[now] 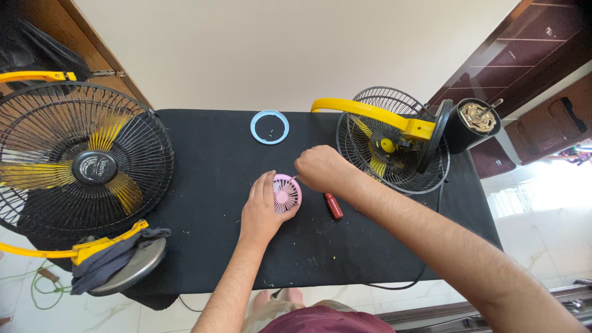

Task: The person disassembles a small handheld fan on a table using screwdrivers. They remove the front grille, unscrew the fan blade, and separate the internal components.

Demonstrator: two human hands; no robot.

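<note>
Both hands meet at the small pink fan (286,193), grille facing up.

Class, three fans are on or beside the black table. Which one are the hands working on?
The small pink fan at mid-table: the left hand steadies it, the right hand touches its rim. The two large black-and-yellow fans stand untouched at either end.
</note>
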